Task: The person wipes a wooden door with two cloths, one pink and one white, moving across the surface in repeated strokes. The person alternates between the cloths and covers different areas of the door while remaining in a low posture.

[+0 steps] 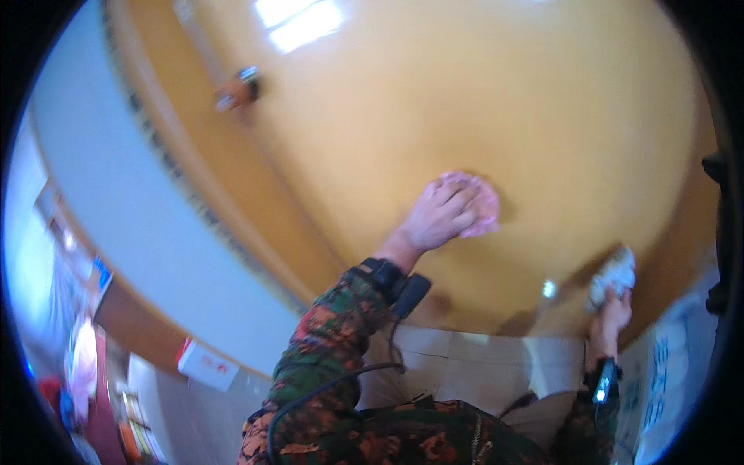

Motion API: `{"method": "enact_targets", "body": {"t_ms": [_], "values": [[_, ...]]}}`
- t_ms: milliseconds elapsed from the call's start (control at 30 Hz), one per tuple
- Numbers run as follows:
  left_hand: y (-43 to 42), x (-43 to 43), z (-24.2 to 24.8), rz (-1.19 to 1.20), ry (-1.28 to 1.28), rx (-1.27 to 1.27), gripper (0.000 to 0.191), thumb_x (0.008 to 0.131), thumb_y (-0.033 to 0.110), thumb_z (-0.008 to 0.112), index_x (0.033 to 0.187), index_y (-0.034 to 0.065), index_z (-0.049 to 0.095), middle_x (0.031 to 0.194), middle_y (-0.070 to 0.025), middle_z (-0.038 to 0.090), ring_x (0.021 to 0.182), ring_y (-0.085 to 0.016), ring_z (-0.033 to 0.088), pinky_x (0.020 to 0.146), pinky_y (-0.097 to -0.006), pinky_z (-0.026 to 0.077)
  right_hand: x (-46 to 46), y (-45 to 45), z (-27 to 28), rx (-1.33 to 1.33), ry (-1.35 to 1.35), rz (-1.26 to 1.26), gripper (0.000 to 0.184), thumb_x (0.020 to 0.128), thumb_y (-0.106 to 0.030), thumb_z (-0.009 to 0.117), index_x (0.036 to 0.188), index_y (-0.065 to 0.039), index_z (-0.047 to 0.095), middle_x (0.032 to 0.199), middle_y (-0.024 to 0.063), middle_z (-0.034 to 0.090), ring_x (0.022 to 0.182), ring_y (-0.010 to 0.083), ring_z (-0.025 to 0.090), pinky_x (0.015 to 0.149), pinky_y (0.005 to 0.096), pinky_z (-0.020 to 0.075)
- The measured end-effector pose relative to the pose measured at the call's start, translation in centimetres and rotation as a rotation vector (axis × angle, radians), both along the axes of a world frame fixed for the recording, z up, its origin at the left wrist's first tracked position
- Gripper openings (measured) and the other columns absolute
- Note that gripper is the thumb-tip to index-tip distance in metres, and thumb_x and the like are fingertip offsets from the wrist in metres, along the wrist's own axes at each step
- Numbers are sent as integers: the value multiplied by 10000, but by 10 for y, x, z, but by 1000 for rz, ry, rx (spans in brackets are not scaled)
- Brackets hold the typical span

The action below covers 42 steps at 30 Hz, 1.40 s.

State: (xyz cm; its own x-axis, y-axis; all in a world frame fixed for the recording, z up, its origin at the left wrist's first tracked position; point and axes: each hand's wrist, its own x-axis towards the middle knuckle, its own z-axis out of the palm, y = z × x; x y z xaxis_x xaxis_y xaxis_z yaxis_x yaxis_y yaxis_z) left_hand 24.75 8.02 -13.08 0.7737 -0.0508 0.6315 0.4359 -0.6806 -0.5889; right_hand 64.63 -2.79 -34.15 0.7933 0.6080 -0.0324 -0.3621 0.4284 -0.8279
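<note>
Before me spreads a glossy yellow-brown surface (523, 133), like a tabletop. My left hand (444, 214) presses a crumpled pink cloth (485, 206) flat on it, near the middle of the view. At the lower right, my right hand (613, 317) grips a bunched whitish cloth (617, 273) close to the surface's near right corner; whether that cloth touches the surface I cannot tell. Both wrists wear dark straps with devices, and a cable runs along the left sleeve.
A blurred orange and black object (238, 90) stands near the surface's left edge. Beyond it runs a pale blue band (133, 197). A white box with red marks (207, 365) lies lower left. Pale floor tiles (453, 354) show below, and a white package bearing writing (668, 360) at right.
</note>
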Motion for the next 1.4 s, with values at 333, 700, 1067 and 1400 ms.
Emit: {"method": "enact_targets", "body": {"t_ms": [333,700,1067,1400], "values": [[26,-99,52,31,-1159,-97,319,673,72,687,976,52,588,1017,-149,583,1008,-370,540,863,-440,448,52,24,-14,-85,-82,-116,571,886,-151,689,1399,-37,466,1300,173,568,1109,308,577,965,442,460],[-14,-80,-32,226,-700,-150,319,662,76,685,957,69,565,1060,-128,568,1068,-366,520,869,-472,433,38,32,15,-328,-334,-235,602,888,-291,700,1375,-11,483,1239,214,605,1076,297,598,985,409,461],[-3,-100,-9,278,-1186,-58,449,552,-46,695,968,29,543,1019,-154,534,1002,-412,491,873,-468,433,26,53,23,-414,-497,-281,573,899,-273,681,1374,-20,486,1246,199,602,1078,290,595,983,406,459],[1,-118,-25,261,-1437,-263,332,704,-54,626,1022,32,578,990,-150,558,1013,-353,532,893,-434,451,23,59,19,-421,-525,-291,547,909,-258,664,1374,-27,489,1253,185,600,1080,284,592,981,403,458]]}}
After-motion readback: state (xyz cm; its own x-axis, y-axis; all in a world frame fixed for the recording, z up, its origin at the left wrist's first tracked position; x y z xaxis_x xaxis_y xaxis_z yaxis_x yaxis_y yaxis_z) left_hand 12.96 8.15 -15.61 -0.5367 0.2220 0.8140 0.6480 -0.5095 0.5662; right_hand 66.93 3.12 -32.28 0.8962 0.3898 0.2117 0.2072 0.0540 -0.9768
